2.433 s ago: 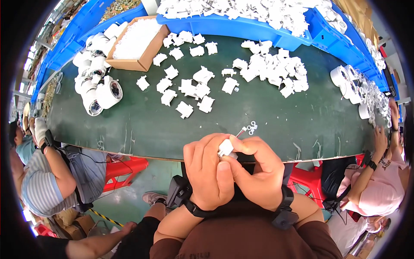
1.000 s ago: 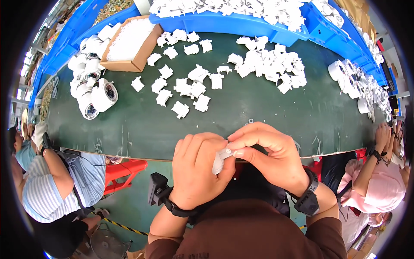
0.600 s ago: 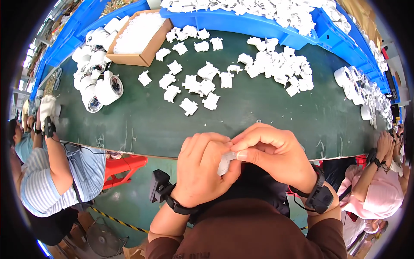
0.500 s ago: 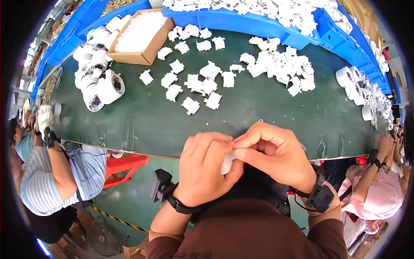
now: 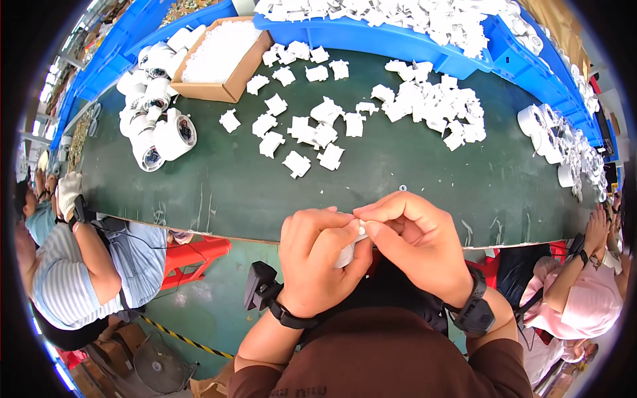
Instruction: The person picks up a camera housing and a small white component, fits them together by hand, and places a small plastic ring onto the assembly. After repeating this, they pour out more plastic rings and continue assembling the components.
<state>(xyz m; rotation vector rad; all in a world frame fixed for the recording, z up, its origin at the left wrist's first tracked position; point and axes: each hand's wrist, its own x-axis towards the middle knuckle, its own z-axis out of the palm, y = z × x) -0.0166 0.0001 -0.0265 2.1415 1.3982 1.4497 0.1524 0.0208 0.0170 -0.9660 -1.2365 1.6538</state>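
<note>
Head camera view: the left hand (image 5: 317, 260) pinches a small white plastic part (image 5: 345, 256) between thumb and curled fingers, by the near edge of the table (image 5: 259, 205). Much of it is covered; the stretch that shows has its long axis on a slant, from low left up to the right, with a small rounded end pointing toward the right hand (image 5: 426, 247). That hand's thumb and forefinger are nearly together beside this end; whether they grip anything, I cannot tell. Beyond lie a small ring (image 5: 403, 188) and scattered white brackets (image 5: 296, 164)
</note>
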